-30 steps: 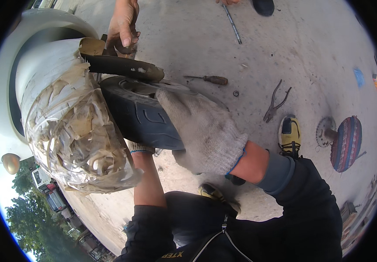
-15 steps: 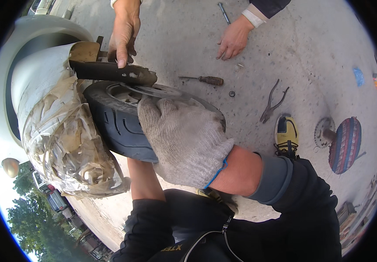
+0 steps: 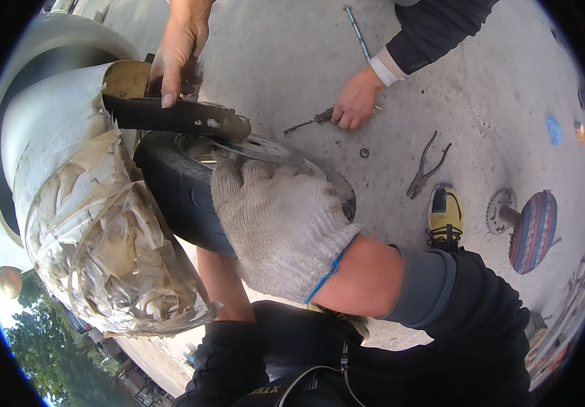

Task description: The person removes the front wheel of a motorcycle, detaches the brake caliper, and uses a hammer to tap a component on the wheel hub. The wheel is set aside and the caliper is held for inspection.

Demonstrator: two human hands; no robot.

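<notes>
A small wheel with a black tyre (image 3: 185, 207) and a metal brake disc (image 3: 265, 149) lies tilted in front of me, partly under a dark curved mudguard (image 3: 177, 117). My right hand (image 3: 285, 227), in a grey knitted glove, lies across the wheel with its fingers curled over toward the hub. My left forearm (image 3: 223, 288) reaches up beneath the wheel; the left hand itself is hidden behind tyre and glove. Another person's hand (image 3: 178, 54) holds the mudguard from above. That person's other hand (image 3: 359, 102) is at the handle of a screwdriver (image 3: 309, 122) on the ground.
A white vehicle body part (image 3: 55, 122), wrapped in torn clear plastic (image 3: 112, 251), stands at left. Pliers (image 3: 429, 166), a small ring (image 3: 364, 153) and a long bolt (image 3: 358, 32) lie on the concrete. A stool with a striped cushion (image 3: 534, 230) stands at right, past my yellow shoe (image 3: 445, 211).
The other person's one hand has moved down from bare ground onto the screwdriver handle, turning the tool slightly. The mudguard, wheel and my glove have shifted a little in view.
</notes>
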